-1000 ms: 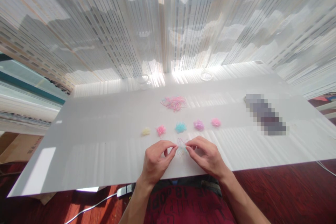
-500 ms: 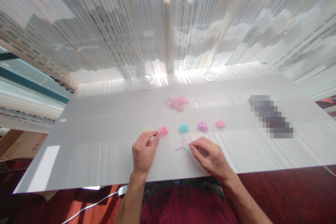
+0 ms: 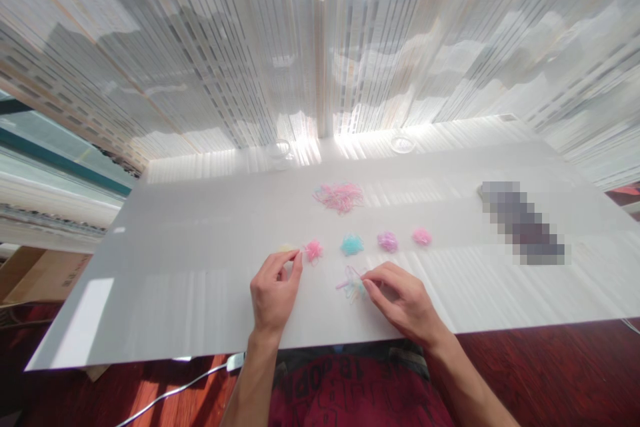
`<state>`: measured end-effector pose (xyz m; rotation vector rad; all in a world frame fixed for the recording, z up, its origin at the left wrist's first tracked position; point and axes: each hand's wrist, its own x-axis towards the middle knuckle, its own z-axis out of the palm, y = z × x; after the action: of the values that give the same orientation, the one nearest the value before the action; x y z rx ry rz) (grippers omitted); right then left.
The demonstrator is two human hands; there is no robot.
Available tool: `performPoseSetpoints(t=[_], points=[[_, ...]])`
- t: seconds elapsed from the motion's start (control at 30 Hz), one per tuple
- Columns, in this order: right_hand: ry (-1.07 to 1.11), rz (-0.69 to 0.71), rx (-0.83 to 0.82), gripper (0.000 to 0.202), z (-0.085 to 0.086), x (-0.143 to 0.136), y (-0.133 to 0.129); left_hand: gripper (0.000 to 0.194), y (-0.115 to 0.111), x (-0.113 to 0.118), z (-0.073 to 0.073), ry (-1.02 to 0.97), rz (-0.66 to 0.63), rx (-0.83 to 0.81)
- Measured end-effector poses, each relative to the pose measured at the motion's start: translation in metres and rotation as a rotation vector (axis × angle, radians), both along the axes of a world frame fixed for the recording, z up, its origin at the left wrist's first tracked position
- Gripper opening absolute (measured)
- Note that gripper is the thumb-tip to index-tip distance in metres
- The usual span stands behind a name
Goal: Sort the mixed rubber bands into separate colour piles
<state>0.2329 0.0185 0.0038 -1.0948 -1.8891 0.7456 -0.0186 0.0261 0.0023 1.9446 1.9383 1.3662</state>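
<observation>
My left hand (image 3: 274,287) is closed in a pinch, its fingertips at the left edge of a bright pink pile of thin elastic bands (image 3: 314,251). What it pinches is too small to make out. A pale yellow pile (image 3: 287,248) is partly hidden behind those fingers. My right hand (image 3: 400,293) pinches a thin purple elastic band (image 3: 351,271) above a small mixed pile (image 3: 356,288) of pale blue, yellow and purple bands. Beyond it, from left to right, lie a turquoise pile (image 3: 352,244), a purple pile (image 3: 387,241) and a light pink pile (image 3: 422,237).
A larger mixed pile of bands (image 3: 339,197) lies farther back on the white table (image 3: 190,267). A blurred-out dark object (image 3: 523,223) is at the right. Two clear round items (image 3: 403,145) stand by the curtain (image 3: 210,47). A white cable (image 3: 175,392) hangs below the front edge.
Both hands stay almost in place, still pinching. The view has shifted very slightly, and the purple band at my right fingertips looks a little different in shape.
</observation>
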Motion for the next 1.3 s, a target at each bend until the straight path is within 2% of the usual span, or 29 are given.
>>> performPoseSetpoints(t=[0.3, 0.47, 0.73, 1.03, 1.2, 1.3], points=[[0.01, 0.004, -0.001, 0.012, -0.0001, -0.0001, -0.0008, 0.01, -0.0004, -0.0001, 0.0028, -0.091, -0.002, -0.007], [0.006, 0.004, 0.001, 0.012, -0.0007, -0.0005, -0.0005, 0.008, -0.0009, -0.0013, 0.0024, -0.118, -0.05, 0.007], [-0.003, -0.002, 0.003, 0.012, -0.0007, -0.0007, -0.0005, 0.011, 0.0021, 0.0055, -0.0003, -0.022, -0.119, 0.07], [0.002, -0.004, -0.001, 0.013, 0.0002, -0.0002, -0.0003, 0.012, 0.0016, 0.008, -0.0048, 0.036, -0.052, 0.001], [0.005, -0.004, -0.005, 0.013, 0.0007, -0.0004, 0.0004, 0.011, 0.0008, 0.0075, -0.0011, 0.021, -0.059, 0.037], [0.009, -0.008, -0.001, 0.012, 0.001, -0.0006, 0.0003, 0.011, -0.0007, 0.0078, 0.0021, 0.034, -0.121, 0.079]])
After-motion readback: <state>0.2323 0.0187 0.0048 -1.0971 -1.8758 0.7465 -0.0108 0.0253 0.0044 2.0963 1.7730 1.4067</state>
